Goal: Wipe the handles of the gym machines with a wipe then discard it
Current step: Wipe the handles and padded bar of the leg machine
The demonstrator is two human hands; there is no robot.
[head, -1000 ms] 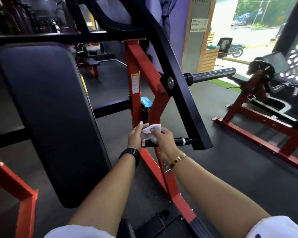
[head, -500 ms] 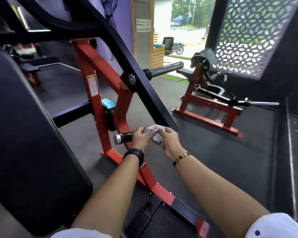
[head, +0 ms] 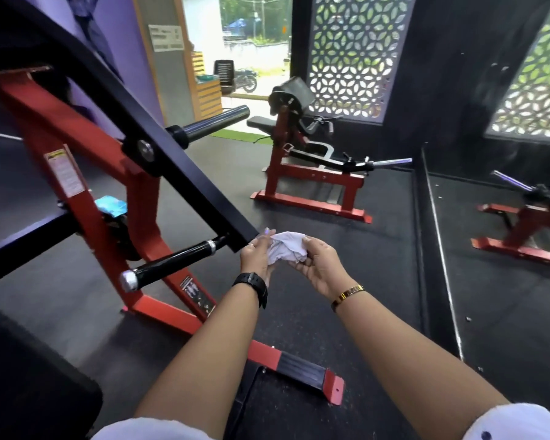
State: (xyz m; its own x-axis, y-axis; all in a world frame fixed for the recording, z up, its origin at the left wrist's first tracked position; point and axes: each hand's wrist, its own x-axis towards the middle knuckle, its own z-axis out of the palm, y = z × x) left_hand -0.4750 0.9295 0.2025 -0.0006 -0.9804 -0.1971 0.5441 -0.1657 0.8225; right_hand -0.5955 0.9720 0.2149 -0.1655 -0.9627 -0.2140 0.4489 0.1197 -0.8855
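Grip: both closed on the wipe [head: 288, 250]. The left grip [head: 255, 258], watch on that wrist, curls its fingers round the wipe's left edge. The right grip [head: 319, 266], bracelet on that wrist, pinches the right side between thumb and fingers. The palms face each other with the cloth bunched between them.

Wipe: white, crumpled and held in the air above the floor [head: 346, 281], touching no machine. It sits just right of the lower end of the black lever arm [head: 178, 173].

Judgement: the two-handed hold looks like regathering or refolding, probably to turn up a fresh face or to ball the cloth for carrying. I cannot tell which.

Handle [head: 172, 265]: a black bar with a chrome end cap, projecting from the lever arm's lower end to the left of the grips. Neither grip touches it. It looks glossy, but I cannot tell whether it is wet or clean.

Red frame [head: 77, 144]: carries the lever arm and a loading peg [head: 216, 123]. A small blue packet [head: 110, 206] rests on it; its contents cannot be read.

Second machine [head: 311, 179]: red base, well apart across the floor, with its own bar ends. Judgement: probably the next handles to wipe.

No bin is in view, so discarding calls for a walk elsewhere.
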